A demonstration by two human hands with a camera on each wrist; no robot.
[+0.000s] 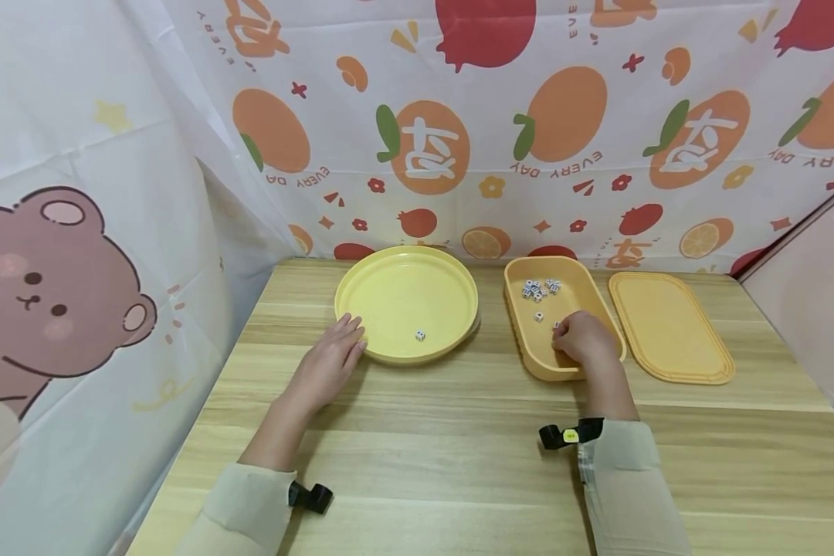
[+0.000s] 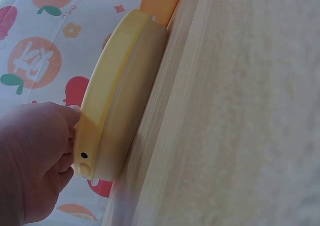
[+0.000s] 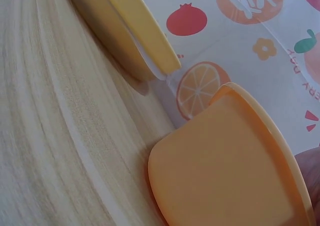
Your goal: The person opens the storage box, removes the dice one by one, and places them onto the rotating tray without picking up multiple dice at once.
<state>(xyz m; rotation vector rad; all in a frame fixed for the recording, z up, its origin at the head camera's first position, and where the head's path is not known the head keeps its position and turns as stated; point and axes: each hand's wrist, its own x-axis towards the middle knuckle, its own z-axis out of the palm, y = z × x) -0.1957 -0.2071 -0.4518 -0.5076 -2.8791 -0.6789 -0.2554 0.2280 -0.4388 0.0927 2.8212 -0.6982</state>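
Observation:
My left hand (image 1: pixel 327 363) rests its fingers on the near-left rim of a round yellow tray (image 1: pixel 406 259). In the left wrist view, the same hand (image 2: pixel 40 156) touches the tray's edge. One white die (image 1: pixel 420 335) lies inside the tray. My right hand (image 1: pixel 587 340) reaches into an orange rectangular box (image 1: pixel 528 351), fingers curled down. A die (image 1: pixel 556 325) shows right at its fingertips; I cannot tell whether they pinch it. Another die (image 1: pixel 538 316) lies apart, and several dice (image 1: pixel 537 291) cluster at the box's far end. The right wrist view shows mainly the box's outer wall (image 3: pixel 220 166).
An orange lid (image 1: pixel 670 328) lies flat to the right of the box. The wooden table (image 1: pixel 445 455) ends against a fruit-print curtain (image 1: pixel 493 139) behind the tray and box. A bear-print curtain (image 1: pixel 76 309) hangs at the left. Black wrist cameras sit on both sleeves.

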